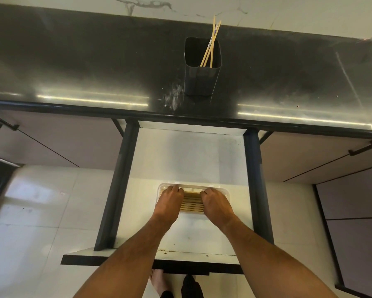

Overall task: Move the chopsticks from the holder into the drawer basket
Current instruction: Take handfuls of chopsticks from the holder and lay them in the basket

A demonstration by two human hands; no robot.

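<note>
Head view, the only one I get. I see my left hand (169, 200) and right hand (216, 201) both down in the open drawer (189, 155), knuckles up, fingers curled over the two ends of a flat bundle of chopsticks (192, 203). The left hand covers the bundle's left end, the right hand its right end; only the middle stretch shows between them. Both hands look closed on the sticks, but the fingertips are hidden under the hands, so I cannot tell how firm the grip is.

The bundle: pale wood, thin, straight, lying side by side in a neat row, running from one hand to the other. It sits inside the white basket (227, 193), whose rounded rim shows just beyond the fingers and outside each hand. The basket rests on the white drawer floor, with bare floor beyond the hands and more toward my wrists.

Well beyond the hands, up on the dark glossy tabletop (73, 61), stands the dark squarish holder (202, 80), upright, near the front edge. A few remaining chopsticks (210, 46) lean in it, same pale wood, tips sticking out past its far rim, crossing each other. One seems to have a purplish marking, too small to be sure.

Below the wrists, the drawer's dark front panel (107, 261).
</note>
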